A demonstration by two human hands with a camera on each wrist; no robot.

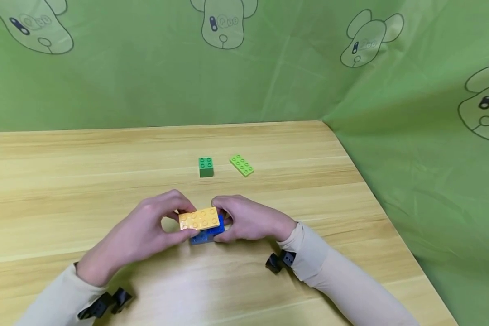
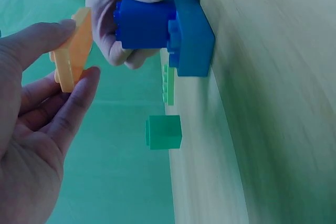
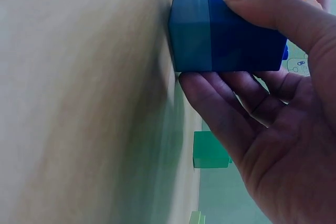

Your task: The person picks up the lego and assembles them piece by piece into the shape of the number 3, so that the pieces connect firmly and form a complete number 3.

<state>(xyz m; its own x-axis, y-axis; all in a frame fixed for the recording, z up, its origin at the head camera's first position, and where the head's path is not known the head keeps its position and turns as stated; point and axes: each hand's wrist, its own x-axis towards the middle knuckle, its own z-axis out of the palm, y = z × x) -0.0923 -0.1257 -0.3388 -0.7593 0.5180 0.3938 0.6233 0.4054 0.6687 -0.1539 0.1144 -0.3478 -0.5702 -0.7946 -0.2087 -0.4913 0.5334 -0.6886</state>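
Observation:
My left hand (image 1: 146,224) pinches a flat yellow-orange building plate (image 1: 199,219) between thumb and fingers, studs facing up. In the left wrist view this orange plate (image 2: 73,53) hangs above the blue bricks with a gap between. My right hand (image 1: 248,219) grips a dark blue brick (image 2: 147,23), thumb on one side and fingers on the other. That brick sits on one end of a longer, lighter blue brick (image 2: 194,38), leaving studs bare at the other end. In the right wrist view, the lighter blue brick (image 3: 190,30) stands at the tabletop.
Beyond the hands, a green two-by-two brick (image 1: 206,167) and a flat lime-green plate (image 1: 242,165) lie on the wooden table (image 1: 85,181). A green cloth (image 1: 155,81) with printed cartoon heads hangs behind and to the right. Black wrist cameras (image 1: 106,304) sit below both forearms.

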